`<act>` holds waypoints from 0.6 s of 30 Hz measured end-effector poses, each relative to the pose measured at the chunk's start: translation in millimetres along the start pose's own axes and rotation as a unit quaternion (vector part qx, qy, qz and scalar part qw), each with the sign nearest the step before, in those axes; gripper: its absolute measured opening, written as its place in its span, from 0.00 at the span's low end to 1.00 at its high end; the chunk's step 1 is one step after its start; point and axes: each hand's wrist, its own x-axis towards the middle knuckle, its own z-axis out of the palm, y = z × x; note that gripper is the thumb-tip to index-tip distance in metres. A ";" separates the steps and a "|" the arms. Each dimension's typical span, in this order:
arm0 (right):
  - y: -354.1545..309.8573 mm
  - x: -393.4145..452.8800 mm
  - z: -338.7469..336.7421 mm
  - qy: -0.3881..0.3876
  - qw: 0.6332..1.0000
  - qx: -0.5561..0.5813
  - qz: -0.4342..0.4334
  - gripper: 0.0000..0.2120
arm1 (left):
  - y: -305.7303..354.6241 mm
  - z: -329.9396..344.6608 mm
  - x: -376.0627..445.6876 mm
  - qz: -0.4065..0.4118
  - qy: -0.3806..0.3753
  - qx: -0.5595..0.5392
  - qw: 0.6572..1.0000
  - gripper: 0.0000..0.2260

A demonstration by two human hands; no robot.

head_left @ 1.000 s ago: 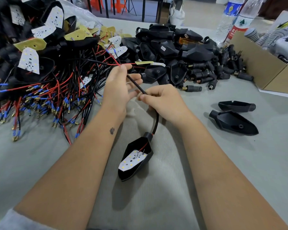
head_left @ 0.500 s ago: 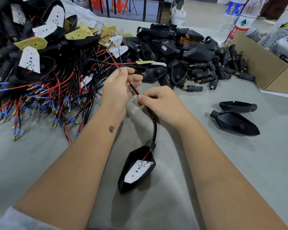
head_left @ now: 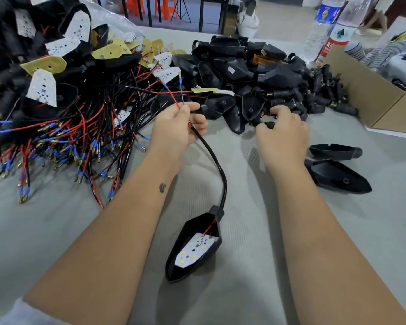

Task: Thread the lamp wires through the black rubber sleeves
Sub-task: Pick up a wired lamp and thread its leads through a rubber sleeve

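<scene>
Head view: mid-threading, I'd say.
Left hand [head_left: 177, 126]: pinches the lamp wires [head_left: 174, 99] above the lamp housing [head_left: 192, 247], tips kept free for threading.
Right hand [head_left: 283, 134]: curls around a black rubber sleeve [head_left: 268, 125] at the sleeve pile [head_left: 314, 99] beyond the housing.

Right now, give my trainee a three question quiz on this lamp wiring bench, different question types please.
1. True or false: the left hand pinches the red and black lamp wires above the long black rubber sleeve.
2. Multiple choice: the right hand reaches to A) the clear plastic water bottles, B) the pile of small black rubber parts, C) the brown cardboard box.
3. Fill in: the black lamp housing with the white LED board lies on the grey cloth between the two ____.

Key: 1 true; 2 B; 3 forearms.
</scene>
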 end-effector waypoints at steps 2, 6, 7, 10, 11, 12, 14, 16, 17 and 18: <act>2.9 -0.1 -0.9 -0.031 0.999 -0.044 0.003 0.26 | -0.4 -0.4 -2.1 0.008 -0.012 0.029 0.999 0.12; 4.4 -2.0 1.8 -0.060 0.989 -0.134 0.000 0.24 | -0.8 -0.6 -3.0 0.014 -0.018 0.046 0.999 0.07; 3.0 -2.4 2.5 -0.053 0.986 -0.159 0.000 0.23 | -0.8 -0.4 -2.9 0.013 -0.012 0.043 0.999 0.06; -2.2 -3.4 5.2 -0.044 0.980 -0.193 -0.006 0.16 | -0.7 0.0 -2.7 0.009 -0.002 0.039 0.999 0.04; -2.7 -3.4 6.3 -0.043 0.982 -0.186 -0.009 0.14 | -0.9 0.3 -2.8 0.008 -0.002 0.037 0.999 0.04; -2.8 -3.3 6.9 -0.044 0.984 -0.170 -0.011 0.13 | -1.0 0.7 -2.9 0.006 -0.003 0.032 0.999 0.04; -2.9 -3.2 7.3 -0.054 0.992 -0.117 -0.007 0.13 | -1.4 1.2 -2.8 0.007 -0.002 0.025 1.000 0.04; -3.5 -3.3 7.6 -0.060 0.996 -0.069 0.008 0.13 | -1.9 0.7 -2.5 0.011 0.007 0.027 1.000 0.06; -4.6 -3.3 7.6 -0.055 0.997 -0.053 0.014 0.13 | -2.1 0.3 -2.5 0.012 0.011 0.025 1.000 0.06; -6.5 -4.0 7.9 -0.046 0.998 -0.034 0.015 0.12 | -2.1 -0.2 -2.6 0.012 0.017 0.020 1.000 0.07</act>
